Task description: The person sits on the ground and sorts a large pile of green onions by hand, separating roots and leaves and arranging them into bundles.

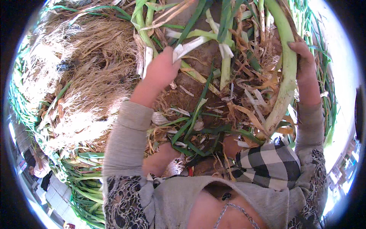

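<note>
My left hand [163, 66], slightly blurred, is closed around a white strip of green onion sheath [191, 48] that sticks out to the right of the fist. My right hand [305, 55] grips a thick green onion stalk [286, 65] from its right side, the thumb resting across it. This stalk curves down, paling towards its lower end near my checked garment. Several thinner green onion stalks [226, 68] lie beyond and between my hands. Torn leaves [197, 114] and dry peelings [251, 111] litter the ground below them.
A large heap of green onions with brown, fibrous roots [94, 77] fills the left side. Bundled green leaves [85, 194] lie at lower left, and more upright stalks [300, 20] stand at upper right. Another person [41, 167] is at the far left on paving [58, 194].
</note>
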A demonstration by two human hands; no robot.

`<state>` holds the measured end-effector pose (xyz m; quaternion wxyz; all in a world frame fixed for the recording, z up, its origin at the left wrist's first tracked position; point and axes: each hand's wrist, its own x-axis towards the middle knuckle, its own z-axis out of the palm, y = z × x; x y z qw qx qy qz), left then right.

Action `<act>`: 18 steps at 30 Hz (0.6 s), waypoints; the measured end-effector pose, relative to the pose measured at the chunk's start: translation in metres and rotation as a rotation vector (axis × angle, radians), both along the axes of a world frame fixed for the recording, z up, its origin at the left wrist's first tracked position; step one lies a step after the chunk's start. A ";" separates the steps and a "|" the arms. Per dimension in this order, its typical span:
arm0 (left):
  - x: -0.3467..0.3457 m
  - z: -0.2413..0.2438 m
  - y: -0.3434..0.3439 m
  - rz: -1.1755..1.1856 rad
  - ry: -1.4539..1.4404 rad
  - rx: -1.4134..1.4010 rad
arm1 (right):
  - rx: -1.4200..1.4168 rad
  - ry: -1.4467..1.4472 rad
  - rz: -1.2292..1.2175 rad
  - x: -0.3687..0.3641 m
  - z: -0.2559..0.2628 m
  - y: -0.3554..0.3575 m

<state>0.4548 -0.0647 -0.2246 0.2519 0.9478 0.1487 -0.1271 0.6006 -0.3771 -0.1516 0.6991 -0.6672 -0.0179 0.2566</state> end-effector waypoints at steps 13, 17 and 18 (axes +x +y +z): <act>-0.074 0.218 0.104 -0.193 -0.022 0.678 | 0.319 0.006 0.365 0.010 0.095 0.035; -0.185 0.334 0.166 0.146 -0.245 0.953 | 0.233 -0.088 0.289 -0.071 0.122 0.102; -0.183 0.326 0.179 0.208 -0.237 0.880 | 0.092 -0.001 0.187 -0.090 0.124 0.122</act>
